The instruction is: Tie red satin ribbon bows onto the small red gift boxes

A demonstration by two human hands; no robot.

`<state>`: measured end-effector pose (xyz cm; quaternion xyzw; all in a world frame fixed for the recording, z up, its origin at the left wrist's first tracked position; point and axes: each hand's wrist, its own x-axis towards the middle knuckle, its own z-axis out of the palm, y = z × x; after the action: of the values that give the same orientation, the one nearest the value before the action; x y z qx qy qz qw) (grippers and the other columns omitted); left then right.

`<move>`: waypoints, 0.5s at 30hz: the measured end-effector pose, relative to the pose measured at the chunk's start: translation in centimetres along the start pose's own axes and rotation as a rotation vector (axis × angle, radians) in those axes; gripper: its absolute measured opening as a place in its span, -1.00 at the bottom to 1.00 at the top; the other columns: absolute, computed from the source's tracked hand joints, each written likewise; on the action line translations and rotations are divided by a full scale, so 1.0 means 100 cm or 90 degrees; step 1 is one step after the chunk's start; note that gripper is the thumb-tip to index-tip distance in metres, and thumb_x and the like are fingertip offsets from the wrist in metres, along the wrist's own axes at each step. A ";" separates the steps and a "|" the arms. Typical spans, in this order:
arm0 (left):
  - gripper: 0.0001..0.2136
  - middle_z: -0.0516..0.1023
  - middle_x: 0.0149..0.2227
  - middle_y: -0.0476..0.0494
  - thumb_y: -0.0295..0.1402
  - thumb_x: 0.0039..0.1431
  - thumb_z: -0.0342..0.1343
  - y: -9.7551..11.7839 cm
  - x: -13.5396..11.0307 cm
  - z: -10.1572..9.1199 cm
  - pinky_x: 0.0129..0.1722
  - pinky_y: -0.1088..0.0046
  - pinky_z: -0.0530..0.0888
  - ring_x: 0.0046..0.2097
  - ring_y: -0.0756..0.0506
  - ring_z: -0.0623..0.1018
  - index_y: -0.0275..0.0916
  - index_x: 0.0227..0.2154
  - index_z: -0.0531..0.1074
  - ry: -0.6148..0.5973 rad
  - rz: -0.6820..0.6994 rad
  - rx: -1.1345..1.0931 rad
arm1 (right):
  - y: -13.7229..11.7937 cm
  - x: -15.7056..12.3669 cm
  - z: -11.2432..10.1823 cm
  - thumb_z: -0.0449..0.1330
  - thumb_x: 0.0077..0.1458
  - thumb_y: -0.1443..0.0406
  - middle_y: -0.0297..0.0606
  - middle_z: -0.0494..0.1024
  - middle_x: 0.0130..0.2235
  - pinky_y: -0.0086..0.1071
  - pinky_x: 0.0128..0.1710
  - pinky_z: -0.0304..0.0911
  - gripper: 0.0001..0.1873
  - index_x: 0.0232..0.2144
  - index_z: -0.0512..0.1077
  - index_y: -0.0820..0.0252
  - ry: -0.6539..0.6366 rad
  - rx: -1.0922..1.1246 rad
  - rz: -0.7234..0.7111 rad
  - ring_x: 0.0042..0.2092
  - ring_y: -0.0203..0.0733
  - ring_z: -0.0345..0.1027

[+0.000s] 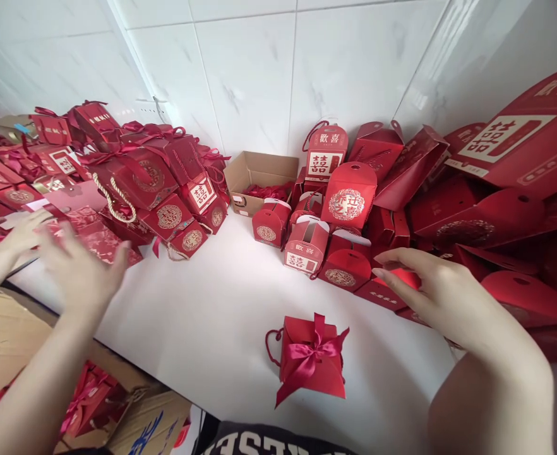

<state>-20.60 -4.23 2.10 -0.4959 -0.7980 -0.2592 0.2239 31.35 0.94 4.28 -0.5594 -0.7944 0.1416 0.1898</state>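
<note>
A small red gift box [290, 328] with a satin ribbon bow [314, 351] tied on top and cord handles at its sides sits on the white table, in front of my body. My left hand [82, 272] is raised over the table's left front edge, its fingers spread and slightly blurred, with nothing in it. At the right, my right hand [430, 287] reaches over the crowded red boxes, thumb and index finger apart. Its fingertips are close to a red box [377, 294]; whether they touch it I cannot tell.
Another person's hand [20, 240] is by the left piles. Ribboned boxes [141, 177] are stacked at left. A small cardboard box [264, 165] with dark red ribbon stands by the tiled wall. Boxes without bows [349, 196] fill the right. An open carton [150, 420] holding red boxes is below.
</note>
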 end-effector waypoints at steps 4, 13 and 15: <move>-0.24 0.05 0.39 -0.31 0.06 0.21 0.03 0.095 -0.062 -0.018 0.29 0.06 0.21 0.36 -0.31 0.16 -0.15 0.36 -0.03 -0.429 0.384 -0.252 | -0.002 -0.001 -0.001 0.04 0.27 0.02 -0.30 0.58 -0.07 -0.28 -0.22 0.33 -0.69 -0.12 0.40 0.02 0.000 -0.003 -0.002 -0.18 -0.11 0.52; -0.19 0.22 0.24 -0.30 -0.25 -0.08 0.31 0.173 -0.140 -0.018 0.17 0.27 0.42 0.19 -0.26 0.40 -0.09 0.27 0.15 -0.719 0.465 -0.442 | 0.003 -0.008 -0.005 0.06 0.24 0.00 -0.31 0.59 -0.09 -0.31 -0.28 0.31 -0.70 -0.13 0.40 -0.01 0.020 -0.016 -0.003 -0.26 -0.12 0.52; -0.21 0.24 0.22 -0.23 -0.33 -0.10 0.30 0.154 -0.125 -0.018 0.12 0.31 0.45 0.14 -0.23 0.45 -0.03 0.26 0.16 -0.709 0.413 -0.401 | 0.004 -0.009 -0.008 0.07 0.24 0.01 -0.34 0.60 -0.11 -0.31 -0.28 0.30 -0.71 -0.12 0.39 -0.03 0.021 -0.026 0.013 -0.29 -0.13 0.50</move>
<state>-1.40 -8.04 -1.25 -0.8080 -0.4930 -0.1063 -0.3045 32.28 0.23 4.68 -0.5738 -0.7880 0.1179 0.1896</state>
